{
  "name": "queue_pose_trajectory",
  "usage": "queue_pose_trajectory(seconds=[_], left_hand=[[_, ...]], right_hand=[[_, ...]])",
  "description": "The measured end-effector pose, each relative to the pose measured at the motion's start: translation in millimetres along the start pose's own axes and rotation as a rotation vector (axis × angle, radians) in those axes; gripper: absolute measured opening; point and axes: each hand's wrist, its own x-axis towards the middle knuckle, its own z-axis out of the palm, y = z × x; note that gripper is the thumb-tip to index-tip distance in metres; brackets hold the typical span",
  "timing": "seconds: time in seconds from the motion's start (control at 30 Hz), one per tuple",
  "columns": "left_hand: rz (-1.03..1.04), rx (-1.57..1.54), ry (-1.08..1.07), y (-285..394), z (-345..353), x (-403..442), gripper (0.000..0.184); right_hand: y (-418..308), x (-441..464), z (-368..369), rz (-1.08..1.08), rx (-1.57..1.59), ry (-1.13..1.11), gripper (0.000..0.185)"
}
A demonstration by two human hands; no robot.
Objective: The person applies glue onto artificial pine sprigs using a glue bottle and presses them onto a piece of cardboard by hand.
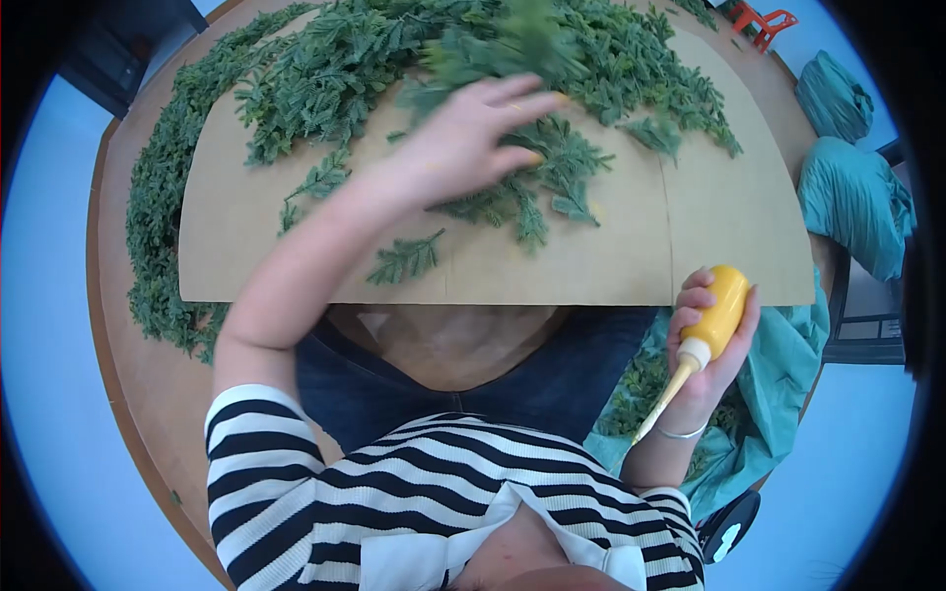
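My left hand (478, 138) reaches over the board with its fingers apart, slightly smeared by motion. Just past the fingertips, a blurred green sprig (517, 44) is in motion above the heap. Several artificial fir sprigs (567, 163) lie under and beside this hand. A single small sprig (407, 258) rests nearer the board's front edge. In my right hand (695, 325), beyond that edge on the right, is a yellow squeeze bottle (724, 300), tilted so its long, pale, yellow-smeared nozzle points down and left.
A brown board (729, 217) spans my lap. A big heap of greenery (335, 74) covers its far side, and more greenery (163, 217) lies on the floor at left. Teal bags (852, 202) stand at right, near a red stool (764, 25). A teal sack (774, 394) holds sprigs.
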Motion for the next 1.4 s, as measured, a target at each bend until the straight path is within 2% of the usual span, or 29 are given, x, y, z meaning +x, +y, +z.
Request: queue_pose_trajectory(seconds=[0.03,0.1,0.17,0.2,0.27,0.33,0.4,0.47,0.53,0.6,0.63,0.67,0.73,0.77,0.8,0.87,0.93,1.0,1.13,1.17,1.2,1.4], left_hand=[[-0.103,0.014,-0.047,-4,-21,-10,0.056],[-0.133,0.112,-0.020,-37,-49,-33,0.053],[-0.275,0.143,-0.089,-48,-75,-57,0.048],[-0.230,0.184,-0.094,-53,-80,-66,0.047],[-0.277,0.197,-0.098,-50,-80,-89,0.046],[-0.309,0.204,-0.086,-36,-77,-107,0.045],[-0.163,0.557,0.305,-23,-73,-127,0.044],[-0.195,0.362,0.429,-18,-54,-176,0.042],[-0.323,0.144,0.322,7,-32,-179,0.042],[-0.349,0.101,0.357,3,0,-179,0.043],[-0.348,0.077,0.390,3,10,-177,0.044],[-0.357,0.069,0.393,10,18,-175,0.044],[-0.516,-0.070,0.355,28,26,-171,0.042],[-0.466,-0.083,0.339,37,24,-172,0.036],[-0.475,-0.098,0.347,44,23,-173,0.036],[-0.486,-0.254,0.241,51,24,-175,0.031],[-0.494,-0.244,0.252,47,25,-180,0.028],[-0.544,-0.185,0.173,46,21,-183,0.024],[-0.667,-0.353,0.159,47,22,-186,0.021],[-0.741,-0.443,0.153,46,23,-185,0.021],[-0.813,-0.534,0.145,46,23,-184,0.020],[-0.839,-0.564,0.093,43,21,-182,0.021]], right_hand=[[-1,1,1,-0.014,-0.019,-0.044,0.043],[-4,5,-1,-0.008,-0.038,-0.112,0.043],[-7,10,-5,0.017,-0.013,-0.114,0.043],[-7,13,-7,0.024,0.001,-0.125,0.043],[-2,18,-9,0.041,0.030,-0.140,0.043],[-4,23,-11,-0.037,0.044,-0.169,0.043],[-5,24,-8,-0.062,0.030,-0.199,0.044],[-7,23,-4,-0.247,-0.069,-0.327,0.045],[-5,23,8,-0.273,-0.073,-0.320,0.049],[6,28,22,-0.396,-0.116,-0.515,0.054],[14,31,28,-0.489,-0.190,-0.532,0.057],[26,30,38,-0.484,-0.200,-0.528,0.057],[53,28,62,-0.498,-0.332,-0.482,0.059],[59,29,59,-0.418,-0.305,-0.634,0.061],[66,30,56,-0.411,-0.322,-0.630,0.061],[83,36,51,-0.431,-0.498,-0.907,0.068],[97,43,45,-0.438,-0.569,-0.935,0.068],[108,55,36,-0.482,-0.683,-0.998,0.064],[132,69,24,-0.450,-0.643,-0.938,0.060],[142,64,26,-0.534,-0.673,-0.754,0.057],[146,65,25,-0.527,-0.674,-0.753,0.057],[151,74,12,-0.567,-0.662,-0.722,0.053]])
